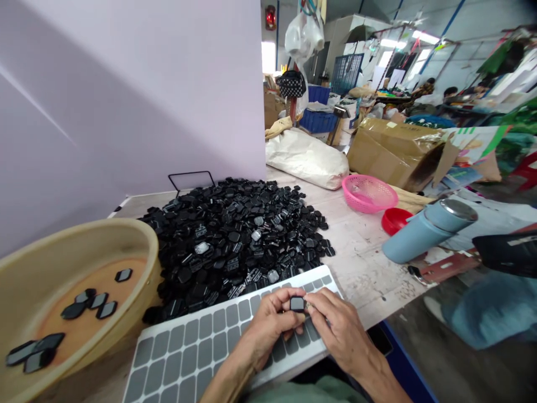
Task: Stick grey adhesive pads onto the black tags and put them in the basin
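Note:
My left hand (272, 319) pinches a small black plastic piece (297, 304) between thumb and fingers. A grey rounded patch covers the face turned up to me. At its right edge, the closed fingertips of my right hand (338, 322) also grip the piece. Both hands are over a white sheet (145, 334) with rows of grey rounded-rectangle patches (192, 331), partly hidden by my hands and forearms. Behind the sheet spreads a large heap of similar black pieces (235, 240). To the left, a tan basin (153, 246) holds several black pieces with grey faces (107, 309).
A blue flask (419, 234) lies tilted at the right, beside a red bowl (395, 220) and a pink basket (369, 193). Farther back are a white sack (306, 158) and a cardboard box (394, 151). A pale wall (168, 84) rises behind the heap. Someone's jeans-clad leg (490, 310) is at right.

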Demonstrator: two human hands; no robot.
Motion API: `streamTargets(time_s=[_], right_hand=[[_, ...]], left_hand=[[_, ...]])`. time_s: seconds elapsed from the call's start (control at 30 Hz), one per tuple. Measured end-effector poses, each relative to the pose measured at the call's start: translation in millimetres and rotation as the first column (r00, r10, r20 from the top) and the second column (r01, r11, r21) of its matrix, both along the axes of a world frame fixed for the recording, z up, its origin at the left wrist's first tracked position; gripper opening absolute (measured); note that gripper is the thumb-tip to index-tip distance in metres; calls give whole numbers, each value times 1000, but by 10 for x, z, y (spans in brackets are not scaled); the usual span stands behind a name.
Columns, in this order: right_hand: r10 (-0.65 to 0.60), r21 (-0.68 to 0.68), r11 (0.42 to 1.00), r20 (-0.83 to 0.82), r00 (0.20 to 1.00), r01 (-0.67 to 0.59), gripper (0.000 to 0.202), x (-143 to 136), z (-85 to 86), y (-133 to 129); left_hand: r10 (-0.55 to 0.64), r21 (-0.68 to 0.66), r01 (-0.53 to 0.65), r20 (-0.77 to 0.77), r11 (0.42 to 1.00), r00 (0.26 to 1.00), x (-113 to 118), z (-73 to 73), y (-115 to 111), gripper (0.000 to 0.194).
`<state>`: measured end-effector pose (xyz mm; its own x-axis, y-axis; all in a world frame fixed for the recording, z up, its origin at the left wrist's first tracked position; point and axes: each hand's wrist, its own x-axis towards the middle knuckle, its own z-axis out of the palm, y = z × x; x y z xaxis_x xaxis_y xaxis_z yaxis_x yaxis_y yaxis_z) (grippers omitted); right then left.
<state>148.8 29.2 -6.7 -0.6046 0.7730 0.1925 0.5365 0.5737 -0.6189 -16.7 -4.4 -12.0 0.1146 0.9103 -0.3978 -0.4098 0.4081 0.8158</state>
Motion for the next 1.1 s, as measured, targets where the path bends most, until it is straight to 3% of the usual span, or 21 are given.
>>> streamTargets(time_s=[0.23,0.37,0.53,0.6,0.77,0.87,0.97,1.1], right_hand=[[-12,28,1000,25,1000,11,25,-50,-14,-50],[-17,44,999,86,996,13,25,-26,-44,-24],[-296,85,955,227,928,283,25,332,-56,176],[-321,43,946,275,906,322,23,475,-42,217],[-171,-75,974,371,913,212,14,571,-4,113],[-128,-47,986,420,898,162,13,530,-6,18],[-117,29,993,459,881,116,13,446,-37,-40],[-128,127,989,476,870,76,13,300,-107,-59]], left_hand=[[2,-1,-2,14,1000,1000,40,-20,-1,37],[32,28,-28,-136,999,990,9,-69,3,31],[180,161,-128,-368,979,912,-224,-9,41,29],[130,164,-67,-415,984,901,-260,15,47,30],[-159,82,224,-478,971,864,-101,-31,-49,21],[-272,95,422,-634,901,724,-25,-30,-139,16],[-266,115,564,-793,817,548,-3,43,-189,26],[-255,121,659,-859,742,445,46,130,-192,28]])
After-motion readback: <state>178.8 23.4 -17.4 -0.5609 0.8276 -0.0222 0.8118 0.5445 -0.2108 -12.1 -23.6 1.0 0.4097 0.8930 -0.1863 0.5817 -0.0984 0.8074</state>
